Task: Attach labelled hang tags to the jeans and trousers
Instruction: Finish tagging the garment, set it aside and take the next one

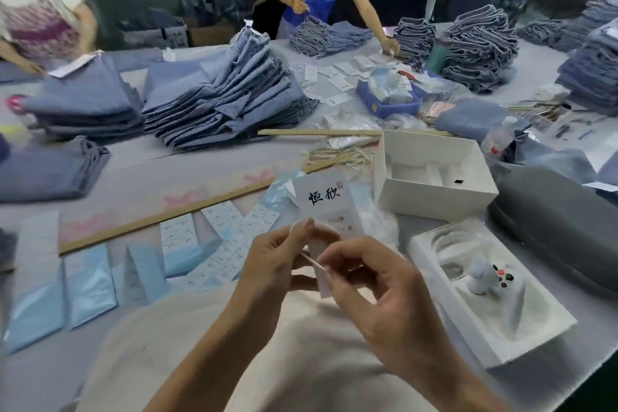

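I hold a white hang tag (326, 202) with black brush characters upright in front of me, above the table. My left hand (277, 261) pinches its lower left edge. My right hand (371, 281) pinches a small white strip or sticker at the tag's bottom edge. Sheets of small printed labels (220, 241) and blue backing papers (88, 284) lie on the table to my left. Folded blue jeans are stacked in a tall pile (220, 94) beyond, with more stacks (481, 47) at the far right. A bundle of pale tag strings (337, 155) lies past the tag.
A long wooden ruler (160, 216) crosses the table. An open white box (434, 174) and a white foam tray with a small device (488, 291) stand at my right, next to a grey case (561, 231). A blue bin (384, 100) sits mid-table. Two people work at the far side.
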The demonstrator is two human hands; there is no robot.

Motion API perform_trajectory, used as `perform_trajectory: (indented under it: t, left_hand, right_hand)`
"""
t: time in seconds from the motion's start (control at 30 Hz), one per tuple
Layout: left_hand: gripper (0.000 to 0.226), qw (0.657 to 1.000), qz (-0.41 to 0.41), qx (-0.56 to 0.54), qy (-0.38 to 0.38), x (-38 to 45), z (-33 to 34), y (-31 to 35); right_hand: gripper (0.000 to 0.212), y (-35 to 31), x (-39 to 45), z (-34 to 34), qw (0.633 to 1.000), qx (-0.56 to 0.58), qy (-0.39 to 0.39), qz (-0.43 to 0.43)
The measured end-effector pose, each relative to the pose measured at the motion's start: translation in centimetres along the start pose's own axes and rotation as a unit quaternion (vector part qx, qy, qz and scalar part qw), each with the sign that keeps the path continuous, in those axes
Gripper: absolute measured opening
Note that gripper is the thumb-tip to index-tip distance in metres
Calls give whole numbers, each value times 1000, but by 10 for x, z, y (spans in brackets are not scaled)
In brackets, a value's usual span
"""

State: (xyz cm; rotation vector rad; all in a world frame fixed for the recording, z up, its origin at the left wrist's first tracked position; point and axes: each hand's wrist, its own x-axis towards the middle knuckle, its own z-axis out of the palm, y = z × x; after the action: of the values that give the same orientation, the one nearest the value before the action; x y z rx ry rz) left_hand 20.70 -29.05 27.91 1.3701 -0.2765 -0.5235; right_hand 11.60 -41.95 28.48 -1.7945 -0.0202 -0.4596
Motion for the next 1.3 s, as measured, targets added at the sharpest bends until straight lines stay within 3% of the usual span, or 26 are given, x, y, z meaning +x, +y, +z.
perform_trajectory:
  t: [0.17,0.3,0.4,0.47,0.57,0.73,0.93,1.13,1.3]
  left_hand:
    - [41,994,41,-9,100,-4,-17,11]
    - [46,989,73,7,131,-7,-33,15]
    - [50,976,101,138,137,-10,-35,11]
    - [53,949,113,253,149,-13,-33,8]
    - [54,927,123,323,144,-17,-29,7]
    - [30,885,126,434,114,-18,-27,10]
    - [28,907,99,391,125,-24,-31,16]
    - [35,889,26,456,30,-28,-45,33]
    - [26,859,17,511,-7,-36,-54,39]
  right_hand:
    - [21,3,-9,-6,999,-39,10,17]
    - [39,10,-13,-13,996,-92,15,1]
    - [33,10,-12,-10,989,-144,14,-34]
    - [31,2,-4,-4,977,-190,45,-85]
    - [25,-11,12,12,965,-210,58,-148]
    - [22,-18,34,35,966,-171,-7,-193]
    - [25,-8,47,26,953,-179,-65,-236]
    - [17,-14,59,20,871,-276,-167,-370]
    - [21,-27,63,18,831,-279,-258,-407]
